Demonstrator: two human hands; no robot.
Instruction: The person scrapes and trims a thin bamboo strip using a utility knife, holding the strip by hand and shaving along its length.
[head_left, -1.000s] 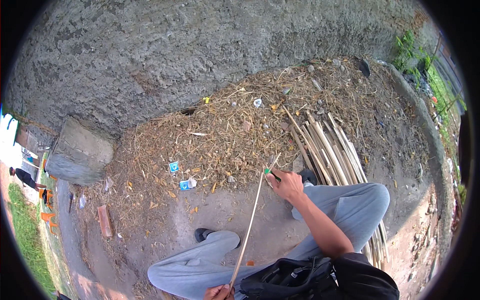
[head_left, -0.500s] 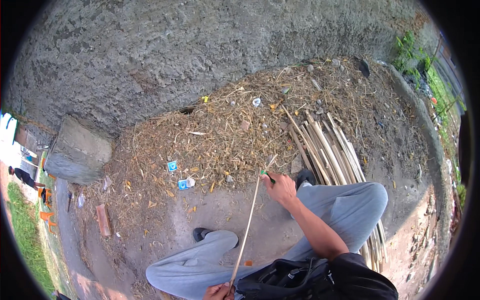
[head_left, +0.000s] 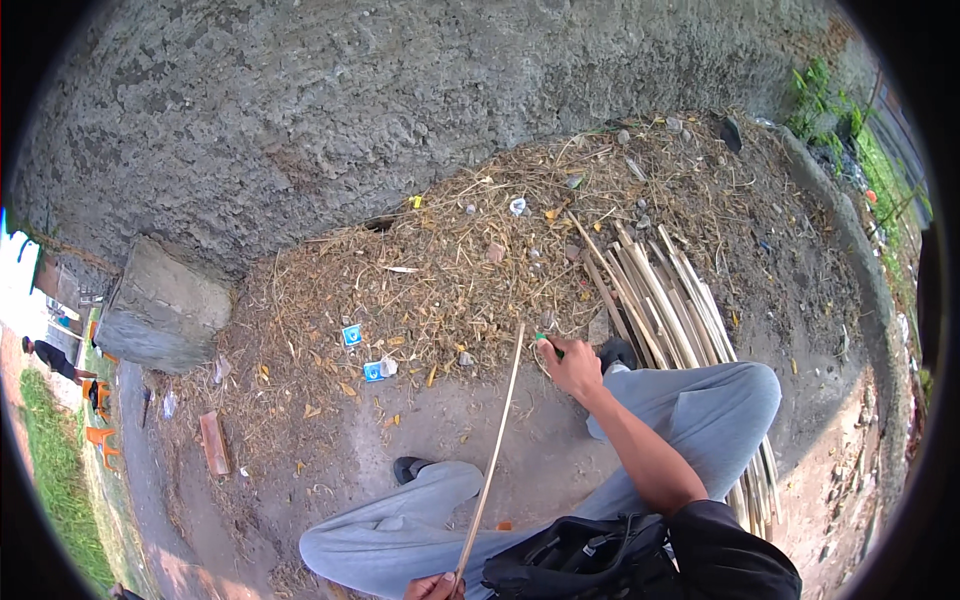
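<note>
My left hand, low in the view by my lap, is closed round the near end of a long thin bamboo strip. The pale strip slants away from me between my knees, its far end above the ground litter. My right hand is closed on a small tool with a green part; its blade or tip is too small to make out. A narrow gap separates this tool from the strip's far end, which lies to its left.
A bundle of bamboo strips lies beyond and under my right knee. Dry shavings cover the ground toward a rough wall. A concrete block, a brick and blue packets lie leftward. Far left, a person stands near orange chairs.
The green tool was against the strip near its far end; now it is apart, to the right. The strip's far end has swung a little left. My left hand still grips the near end.
</note>
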